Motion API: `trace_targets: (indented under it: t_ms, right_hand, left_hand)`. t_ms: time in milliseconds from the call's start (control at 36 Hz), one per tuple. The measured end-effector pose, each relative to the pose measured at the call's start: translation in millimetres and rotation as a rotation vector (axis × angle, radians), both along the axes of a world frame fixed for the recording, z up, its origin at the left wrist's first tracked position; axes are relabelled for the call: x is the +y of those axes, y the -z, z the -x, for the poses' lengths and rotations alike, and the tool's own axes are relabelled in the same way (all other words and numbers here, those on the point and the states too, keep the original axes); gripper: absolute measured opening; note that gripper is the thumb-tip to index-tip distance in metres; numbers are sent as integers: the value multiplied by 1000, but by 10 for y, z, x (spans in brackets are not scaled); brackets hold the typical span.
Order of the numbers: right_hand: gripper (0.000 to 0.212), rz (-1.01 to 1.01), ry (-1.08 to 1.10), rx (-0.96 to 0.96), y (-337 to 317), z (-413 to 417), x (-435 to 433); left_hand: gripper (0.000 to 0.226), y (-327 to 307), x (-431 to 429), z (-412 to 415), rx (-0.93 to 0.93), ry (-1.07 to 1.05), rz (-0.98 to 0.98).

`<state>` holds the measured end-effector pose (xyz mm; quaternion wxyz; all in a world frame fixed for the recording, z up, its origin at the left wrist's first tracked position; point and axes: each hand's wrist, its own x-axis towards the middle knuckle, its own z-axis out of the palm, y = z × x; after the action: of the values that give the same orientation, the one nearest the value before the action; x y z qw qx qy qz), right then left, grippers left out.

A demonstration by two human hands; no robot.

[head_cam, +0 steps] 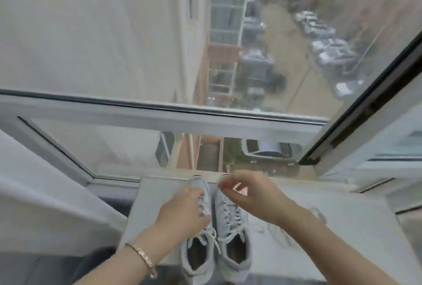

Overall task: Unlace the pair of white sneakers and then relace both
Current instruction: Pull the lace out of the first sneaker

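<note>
wrist-braceleted left hand (182,211) curled on left sneaker (196,255); right hand (253,195) pinching lace (226,200) over right sneaker (235,246); toes at bench (331,257) far edge, room rightward.

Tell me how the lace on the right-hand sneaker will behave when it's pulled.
Likely floppy: the lace sags in loose curves across the right sneaker, its ends draped limp at the collar. Probably very light, so it should follow the right hand easily. It may drag at the eyelets, since it is threaded in crossings.
</note>
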<state>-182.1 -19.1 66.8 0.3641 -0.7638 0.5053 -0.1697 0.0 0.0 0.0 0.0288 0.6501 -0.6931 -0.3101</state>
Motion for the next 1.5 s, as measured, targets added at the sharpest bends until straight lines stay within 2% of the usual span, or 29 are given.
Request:
trace_targets:
  t_ms: [56,111,222,389,500,611,694,778,861,944,972,1056,1083,1139,1194,1222,1278,1333,1417,1500]
  right_hand:
    - [18,17,-71,145,338,-77,24]
    - [30,49,-141,268,689,-139,84]
    - [43,140,-194,375,1091,-208,170]
    - [35,196,-95,323,1299,-272,312]
    - [30,145,60,253,1354,-244,462]
    - [16,210,196,238,1388,-232,615]
    - [16,196,231,226,1368,-228,707]
    - [19,204,264,164,1316,-244,759]
    - [12,187,307,-24,1265,-292,822]
    - [16,75,353,-283,1237,-299,879]
    - [18,9,377,-441,1209,-289,888]
    - [25,-295,434,-1102,1023,-244,891]
    - [26,-351,431,-1269,942,-210,875]
    - [24,-343,366,-1462,773,-117,823]
    - [21,-260,316,-1543,617,-19,756]
    - [23,-208,332,-1516,557,18,725]
    - [28,-111,411,-1326,525,53,670]
    - [30,-31,463,-1002,593,17,641]
    - [24,118,428,-435,821,-107,638]
    - [15,234,283,-113,1037,-190,621]
  left_hand:
    - [55,195,43,-11,-29,27,-61]
    - [59,393,77,-65,8,8,-84]
    - [39,584,102,-186,200,-71,16]
    - [20,821,288,-282,318,-90,225]
    - [21,917,400,-229,263,-14,367]
    - [39,1014,464,-156,243,-42,369]
    - [36,1033,512,-115,277,-108,362]
    - [23,999,535,-66,253,-146,366]
    - [19,992,564,-17,203,-169,398]
    - [14,1012,617,8,216,-188,419]
    - [12,1013,632,4,228,-191,419]
    - [12,998,650,-11,239,-192,412]
    - [11,988,651,-7,247,-199,406]
    - [9,975,658,11,253,-215,401]
    - [14,978,662,32,231,-219,406]
    - [16,989,658,37,221,-222,416]
    - [17,1000,656,38,226,-227,447]
    - [18,988,654,28,256,-230,471]
    - [20,973,649,-26,319,-234,494]
    - [15,963,660,-70,408,-227,490]
